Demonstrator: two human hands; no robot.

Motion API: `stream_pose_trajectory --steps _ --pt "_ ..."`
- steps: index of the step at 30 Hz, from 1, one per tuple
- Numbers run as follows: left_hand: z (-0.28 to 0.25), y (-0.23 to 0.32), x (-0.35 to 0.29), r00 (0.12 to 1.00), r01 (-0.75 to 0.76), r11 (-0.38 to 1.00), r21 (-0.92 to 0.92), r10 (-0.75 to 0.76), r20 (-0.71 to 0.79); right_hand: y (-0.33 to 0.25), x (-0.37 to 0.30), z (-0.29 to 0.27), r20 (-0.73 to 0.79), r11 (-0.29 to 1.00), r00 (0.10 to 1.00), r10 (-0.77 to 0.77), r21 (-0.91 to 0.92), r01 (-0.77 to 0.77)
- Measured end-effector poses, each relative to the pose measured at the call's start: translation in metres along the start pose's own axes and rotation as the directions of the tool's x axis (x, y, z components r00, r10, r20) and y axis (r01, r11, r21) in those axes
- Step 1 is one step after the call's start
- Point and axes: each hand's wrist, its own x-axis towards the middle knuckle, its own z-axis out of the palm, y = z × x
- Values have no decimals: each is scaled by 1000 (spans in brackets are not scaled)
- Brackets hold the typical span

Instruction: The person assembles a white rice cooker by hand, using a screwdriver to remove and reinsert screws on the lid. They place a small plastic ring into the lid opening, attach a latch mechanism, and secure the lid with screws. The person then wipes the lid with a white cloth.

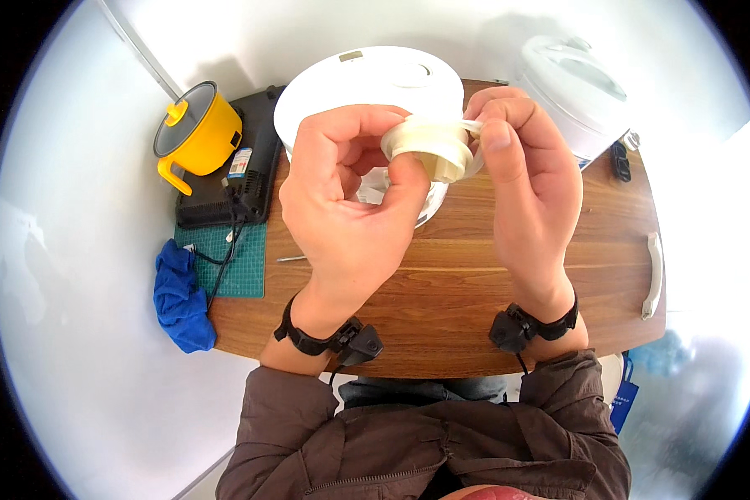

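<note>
Raised over the middle of the table, my left hand (346, 187) grips a cream-coloured round plastic part (429, 143), thumb at its near side and fingers at its far side. The part has a flanged rim and a hollow, ribbed inside. My right hand (529, 158) pinches a thin whitish ring-like edge (477, 150) at the part's right side; whether this is a separate seal, I cannot tell. Behind my hands stands a large white round appliance (367, 79), partly hidden by my left hand. A transparent-and-white piece (433, 204) shows below the cream part, mostly covered.
At the left, a yellow pot (202, 137) with a dark lid stands on a black flat device (262, 125). A green cutting mat (246, 271), blue cloth (179, 300) and thin metal tool (292, 258) lie nearby. White rice-cooker-like appliance (558, 92) and white handle (652, 275) are at right.
</note>
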Motion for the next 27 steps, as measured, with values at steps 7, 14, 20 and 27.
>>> stream_pose_trajectory --steps 7,14,20,27 --pt "-4 0 1 998 -57 997 47 59 -27 9 9 -5 40 881 949 -314 -360 307" --pt "-7 0 2 999 -23 999 23 24 -36 13 12 -4 78 751 882 -464 -493 439" --pt "-8 1 5 1000 6 997 -78 -7 -19 7 9 -2 35 855 954 -296 -436 282" --pt "-9 -1 3 995 -29 995 -97 19 -99 6 3 8 37 919 972 -231 -321 230"
